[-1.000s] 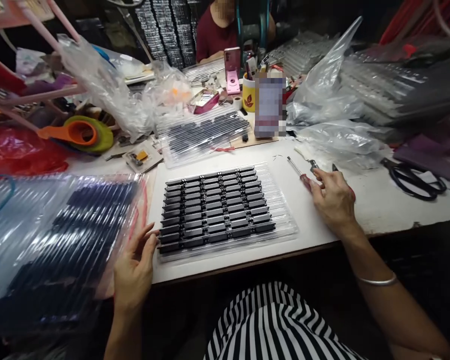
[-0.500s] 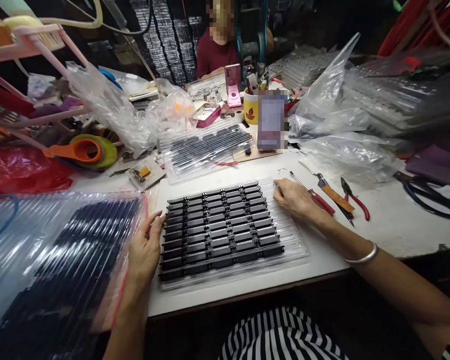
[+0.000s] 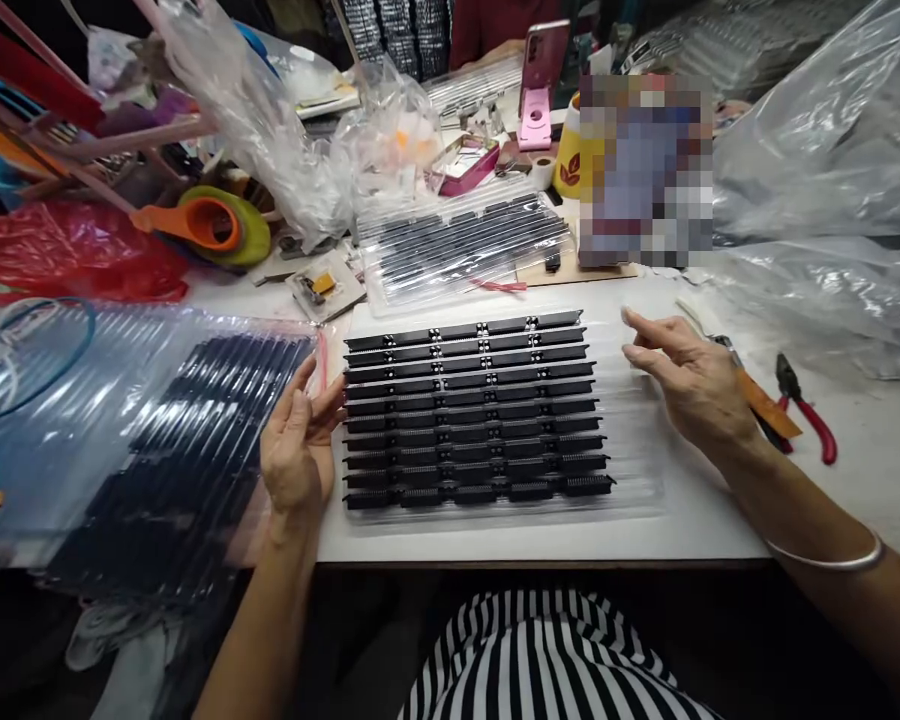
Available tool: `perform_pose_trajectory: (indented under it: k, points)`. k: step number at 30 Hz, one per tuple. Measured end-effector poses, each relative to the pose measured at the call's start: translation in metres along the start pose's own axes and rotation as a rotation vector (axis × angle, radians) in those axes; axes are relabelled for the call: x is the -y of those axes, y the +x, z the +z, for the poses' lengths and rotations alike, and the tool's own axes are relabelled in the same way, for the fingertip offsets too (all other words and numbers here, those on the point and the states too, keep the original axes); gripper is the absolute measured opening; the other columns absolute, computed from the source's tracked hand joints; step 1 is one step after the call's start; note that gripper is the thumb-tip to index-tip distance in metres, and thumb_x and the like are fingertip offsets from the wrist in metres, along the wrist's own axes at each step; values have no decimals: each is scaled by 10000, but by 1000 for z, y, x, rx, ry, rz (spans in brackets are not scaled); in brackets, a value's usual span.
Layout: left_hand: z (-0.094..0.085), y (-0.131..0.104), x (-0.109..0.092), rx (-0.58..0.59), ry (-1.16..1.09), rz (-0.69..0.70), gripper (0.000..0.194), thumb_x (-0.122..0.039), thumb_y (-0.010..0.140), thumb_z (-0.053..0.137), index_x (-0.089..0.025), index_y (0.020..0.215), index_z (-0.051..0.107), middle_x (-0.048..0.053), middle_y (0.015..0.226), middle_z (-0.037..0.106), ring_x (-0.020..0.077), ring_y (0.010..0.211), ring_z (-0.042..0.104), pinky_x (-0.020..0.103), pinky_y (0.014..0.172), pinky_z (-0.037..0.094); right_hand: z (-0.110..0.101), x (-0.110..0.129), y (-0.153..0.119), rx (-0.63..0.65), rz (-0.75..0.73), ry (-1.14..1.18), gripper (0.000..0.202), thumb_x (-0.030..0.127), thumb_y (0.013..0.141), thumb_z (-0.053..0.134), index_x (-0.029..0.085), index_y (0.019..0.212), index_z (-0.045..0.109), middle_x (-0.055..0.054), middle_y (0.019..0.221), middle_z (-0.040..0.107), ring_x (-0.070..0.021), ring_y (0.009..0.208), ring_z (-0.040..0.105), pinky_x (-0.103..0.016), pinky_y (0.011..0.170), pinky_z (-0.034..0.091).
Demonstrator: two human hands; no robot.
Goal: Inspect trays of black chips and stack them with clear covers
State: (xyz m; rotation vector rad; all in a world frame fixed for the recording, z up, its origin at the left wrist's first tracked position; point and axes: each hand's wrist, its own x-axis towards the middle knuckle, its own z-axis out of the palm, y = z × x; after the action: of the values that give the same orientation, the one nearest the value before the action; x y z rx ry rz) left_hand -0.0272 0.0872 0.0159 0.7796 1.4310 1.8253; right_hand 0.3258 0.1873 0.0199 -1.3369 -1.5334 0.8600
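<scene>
In front of me on the white table lies a clear plastic tray point(image 3: 634, 470). Rows of slim black comb-like parts point(image 3: 472, 408) sit in its grooves. My left hand point(image 3: 298, 450) is at the tray's left edge, fingers apart and fingertips touching or very close to it; I cannot tell which. Just off the right edge hovers my right hand point(image 3: 697, 385), its fingers stretched out and nothing in them. To the left, a clear bag point(image 3: 60, 400) covers more trays with dark parts point(image 3: 195, 450).
Behind the tray is another clear tray point(image 3: 465, 245) with dark strips. Red-handled pliers point(image 3: 810, 415) lie beyond my right hand. A pink phone stand point(image 3: 535, 120), a yellow cup point(image 3: 568, 155) and plastic bags point(image 3: 817, 160) fill the back. Across the table is a person's red sleeve point(image 3: 484, 30).
My right hand has come off the tray's right edge and opened. The tray now sits straighter to me, and its rows run more level. My view has tilted downward.
</scene>
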Motion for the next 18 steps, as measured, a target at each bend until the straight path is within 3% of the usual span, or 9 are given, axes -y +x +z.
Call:
perform_pose_trajectory:
  k: [2, 5, 8, 18]
  points:
    - [0, 0, -1, 10, -12, 9, 393, -370, 860, 580, -192, 1207, 623, 53, 859, 761, 134, 757, 697, 177, 636, 530, 1, -1, 0, -1, 53, 172, 471, 305, 754, 679, 283, 1220, 615, -11, 1005, 578, -131, 841, 563, -284, 711, 482]
    - [0, -1, -1, 44, -32, 26, 391, -371, 870, 561, -201, 1218, 614, 50, 849, 761, 142, 733, 697, 204, 636, 542, 1, 2, 0, 24, 132, 348, 578, 281, 743, 691, 250, 1301, 545, -14, 882, 652, -126, 696, 618, -281, 611, 489]
    - [1, -2, -2, 61, -46, 36, 384, -361, 878, 552, -214, 1229, 607, 52, 859, 760, 154, 775, 702, 231, 703, 548, 2, 6, 0, 4, 115, 345, 566, 250, 729, 694, 216, 1280, 568, -2, 760, 664, -132, 645, 629, -267, 553, 460]
    - [0, -3, -2, 55, -93, 46, 388, -344, 883, 544, -214, 1245, 594, 81, 896, 755, 178, 875, 693, 275, 797, 518, 4, 8, -1, -37, 82, 365, 531, 216, 705, 698, 212, 1228, 610, -5, 738, 680, -145, 610, 630, -276, 506, 416]
